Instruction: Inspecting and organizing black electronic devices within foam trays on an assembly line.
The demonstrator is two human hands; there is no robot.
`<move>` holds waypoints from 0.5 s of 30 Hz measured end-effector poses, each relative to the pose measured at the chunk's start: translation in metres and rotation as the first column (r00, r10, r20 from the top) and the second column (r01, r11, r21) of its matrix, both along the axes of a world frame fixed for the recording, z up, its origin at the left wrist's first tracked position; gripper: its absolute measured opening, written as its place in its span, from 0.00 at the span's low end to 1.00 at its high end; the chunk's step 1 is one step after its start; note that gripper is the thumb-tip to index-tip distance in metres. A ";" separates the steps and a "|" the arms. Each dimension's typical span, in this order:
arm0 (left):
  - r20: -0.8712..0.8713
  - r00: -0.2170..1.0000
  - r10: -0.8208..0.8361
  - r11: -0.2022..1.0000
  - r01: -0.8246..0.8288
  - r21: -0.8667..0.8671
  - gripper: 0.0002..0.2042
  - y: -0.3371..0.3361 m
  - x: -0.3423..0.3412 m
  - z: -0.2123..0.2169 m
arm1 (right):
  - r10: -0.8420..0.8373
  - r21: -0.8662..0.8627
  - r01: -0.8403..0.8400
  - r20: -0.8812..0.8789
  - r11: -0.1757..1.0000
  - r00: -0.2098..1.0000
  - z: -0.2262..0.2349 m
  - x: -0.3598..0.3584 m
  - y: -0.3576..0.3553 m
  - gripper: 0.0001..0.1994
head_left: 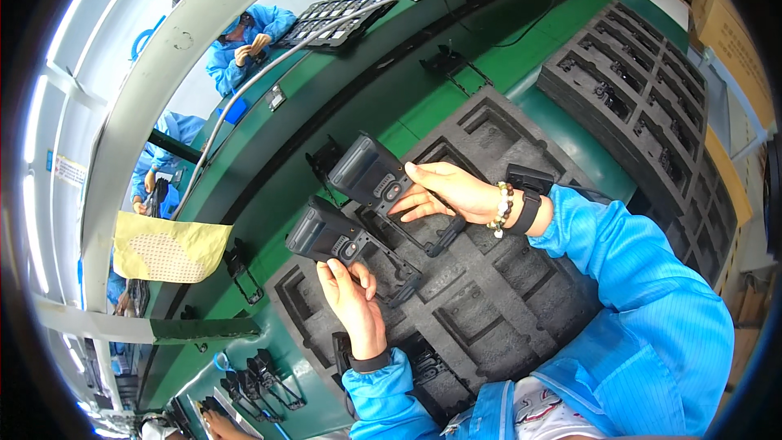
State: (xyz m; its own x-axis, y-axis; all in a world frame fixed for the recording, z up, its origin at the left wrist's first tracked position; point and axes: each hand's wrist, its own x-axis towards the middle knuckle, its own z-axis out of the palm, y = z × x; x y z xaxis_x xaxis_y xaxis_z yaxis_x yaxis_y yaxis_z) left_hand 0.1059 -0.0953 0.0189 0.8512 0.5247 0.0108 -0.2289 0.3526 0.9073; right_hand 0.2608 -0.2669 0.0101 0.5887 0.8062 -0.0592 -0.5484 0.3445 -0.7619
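My left hand (pixel 355 310) pinches the lower edge of a black plastic device housing (pixel 320 232), which has an oval button panel on its face and an open black frame hanging from it. A matching black device housing (pixel 366 169) is gripped at its right edge by my right hand (pixel 446 194), with its own open frame below the fingers. The two housings are tilted side by side over a grey foam tray (pixel 509 257) with rectangular cutouts. Several pockets of the tray are partly hidden by my hands and the frames.
At the right stands a stack of foam trays (pixel 619 90) filled with black parts. More black frames (pixel 262 387) lie on the green bench at lower left. A yellow sheet (pixel 171 248) hangs from a white rail. Across the line, people in blue work at a tray (pixel 334 20).
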 end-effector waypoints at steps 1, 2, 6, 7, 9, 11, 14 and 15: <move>0.001 1.000 0.000 1.000 0.000 0.001 0.10 0.000 0.000 0.000 | 0.000 0.001 0.000 0.001 1.000 1.000 0.000 0.000 0.000 0.22; 0.002 1.000 -0.011 1.000 0.011 0.009 0.10 0.000 0.000 0.000 | 0.003 -0.005 -0.003 -0.003 1.000 1.000 0.001 0.000 -0.001 0.22; 0.000 1.000 -0.030 0.999 0.030 0.017 0.09 0.001 -0.002 -0.002 | -0.008 -0.016 0.008 -0.007 1.000 1.000 0.002 -0.002 0.001 0.23; 0.000 1.000 -0.030 0.999 0.030 0.017 0.09 0.000 -0.002 -0.001 | -0.008 -0.016 0.008 -0.006 1.000 1.000 0.001 -0.002 0.001 0.23; -0.020 1.000 -0.014 1.000 0.014 0.026 0.09 -0.003 -0.001 0.002 | 0.022 -0.019 -0.022 -0.002 1.000 1.000 0.001 0.000 -0.001 0.23; -0.032 0.999 0.002 0.999 -0.001 0.035 0.09 -0.005 0.001 0.002 | 0.023 -0.017 -0.023 -0.001 1.000 1.000 -0.001 0.000 -0.001 0.23; -0.038 0.999 0.013 0.999 -0.012 0.045 0.10 -0.004 0.000 0.002 | 0.026 -0.016 -0.026 -0.001 1.000 1.000 0.000 0.000 -0.001 0.24; -0.033 0.999 0.005 0.999 -0.004 0.045 0.11 -0.003 0.000 0.001 | 0.025 -0.018 -0.025 -0.003 1.000 1.000 0.001 0.000 -0.001 0.24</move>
